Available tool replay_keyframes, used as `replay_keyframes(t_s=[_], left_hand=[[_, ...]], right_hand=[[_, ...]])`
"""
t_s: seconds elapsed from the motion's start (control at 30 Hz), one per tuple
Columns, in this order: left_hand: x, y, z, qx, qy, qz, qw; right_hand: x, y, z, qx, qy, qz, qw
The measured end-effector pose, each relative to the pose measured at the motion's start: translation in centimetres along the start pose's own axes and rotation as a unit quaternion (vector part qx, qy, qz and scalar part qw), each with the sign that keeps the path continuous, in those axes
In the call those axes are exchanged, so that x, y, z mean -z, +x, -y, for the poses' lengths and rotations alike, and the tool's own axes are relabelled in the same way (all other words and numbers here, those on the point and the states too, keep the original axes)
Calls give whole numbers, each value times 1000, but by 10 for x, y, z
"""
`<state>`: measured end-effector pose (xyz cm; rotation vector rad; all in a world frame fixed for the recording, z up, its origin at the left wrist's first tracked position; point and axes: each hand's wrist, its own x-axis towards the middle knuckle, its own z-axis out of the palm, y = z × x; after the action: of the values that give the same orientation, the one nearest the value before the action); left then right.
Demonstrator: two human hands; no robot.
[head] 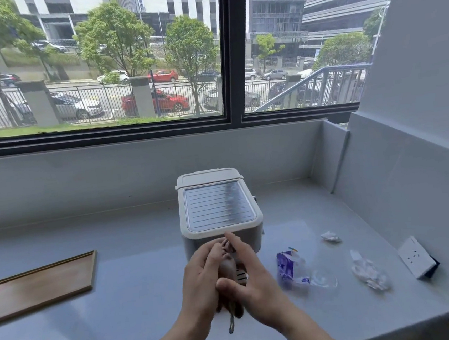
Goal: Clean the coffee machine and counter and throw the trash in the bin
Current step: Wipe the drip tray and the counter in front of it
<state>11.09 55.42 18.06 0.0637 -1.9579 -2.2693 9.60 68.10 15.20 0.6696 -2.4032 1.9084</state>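
Both hands meet in front of the coffee machine (pixel 219 211): the left hand (pixel 201 279) grips a brown cloth (pixel 229 272), the right hand (pixel 251 274) is half open against it. Wiping seems next; the wrappers (pixel 293 268) lie right of the hands.

The front face of the coffee machine (pixel 219 206) is hidden behind both hands; only its top plate and upper casing show. The brownish object (pixel 227 271) between the left hand (pixel 201 279) and right hand (pixel 251 279) is blurred and mostly covered, so its identity cannot be told, nor which grip bears it. A cord or loop (pixel 230 324) hangs from it at 6 o'clock, too blurred to name. The wooden tray (pixel 41 286) at 9 o'clock is cut off by the left edge. Print on the purple wrapper (pixel 291 266) is unreadable. The bench (pixel 122 316) runs out of view at the bottom edge.
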Motion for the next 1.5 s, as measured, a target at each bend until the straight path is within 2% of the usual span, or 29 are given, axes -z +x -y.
replay_keyframes(t_s=[0.1,0.17,0.27,0.37,0.43,0.5,0.6,0.73,0.87,0.93,1.03,1.13,1.2,1.27,1.4,1.5], left_hand=[[-7,-7,-7,95,-189,48,976],[-8,-10,-9,99,-173,68,978],[-5,-13,-1,60,-132,72,987],[9,-11,14,-7,6,67,998],[27,-7,31,-62,143,47,987],[50,-3,53,-102,289,34,951],[85,1,89,-83,438,17,895],[113,8,128,-47,546,28,836],[119,18,161,-30,567,46,822],[117,23,178,-26,560,54,826],[112,29,200,-36,558,60,827],[104,36,212,-29,541,35,840],[96,37,220,-32,527,10,849],[92,39,230,-34,538,-9,842],[96,39,243,-18,543,-27,839],[97,39,245,-22,539,-29,841]], right_hand=[[-3,-1,-7,-11,-3,-13,1000],[-6,-4,-12,-27,26,-30,999],[-9,-8,-19,-62,74,-89,991],[-9,-13,-28,-75,62,-125,987],[-8,-18,-35,-101,51,-130,985],[-4,-22,-42,-144,50,-127,980],[1,-27,-55,-202,52,-131,969],[0,-28,-70,-232,47,-150,960],[-11,-32,-98,-255,10,-152,955],[-18,-36,-116,-240,-32,-134,961],[-20,-45,-141,-173,-211,-72,959],[-16,-58,-164,-137,-414,-58,898],[-14,-68,-173,-139,-488,-70,859],[-14,-72,-184,-110,-515,-60,848],[-18,-65,-200,8,-495,-70,866],[-35,-40,-197,51,-483,-71,871]])
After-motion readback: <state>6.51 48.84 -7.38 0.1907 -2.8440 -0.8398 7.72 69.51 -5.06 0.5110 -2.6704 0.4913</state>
